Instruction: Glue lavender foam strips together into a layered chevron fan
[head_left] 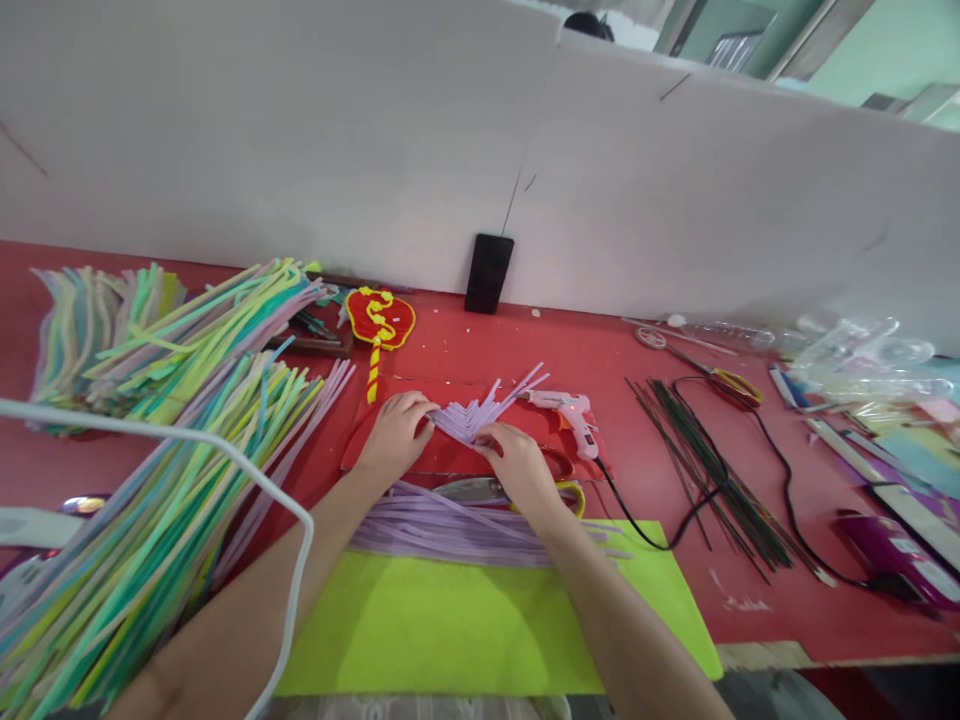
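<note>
Lilac pipe cleaners woven into a slanting braid-like piece [466, 420] lie over a red mat [442, 460], with loose ends fanning to the upper right. My left hand [397, 430] pinches the piece's left end between thumb and fingers. On its lower right edge, my right hand [516, 455] has thumb and forefinger closed. A pink glue gun [574, 415] rests just right of the piece, nozzle towards it. Below my hands lies a bundle of lilac pipe cleaners [442, 535], and scissors [472, 490] are partly hidden by my right hand.
Multicoloured pipe cleaners [180, 500] fill the left, crossed by a white cable [300, 560]. A yellow-green sheet [420, 625] lies in front. A red-and-yellow fan [381, 318] and black phone [489, 273] are behind. Dark stems [720, 480], scissors [731, 385] and plastic packaging [862, 360] lie right.
</note>
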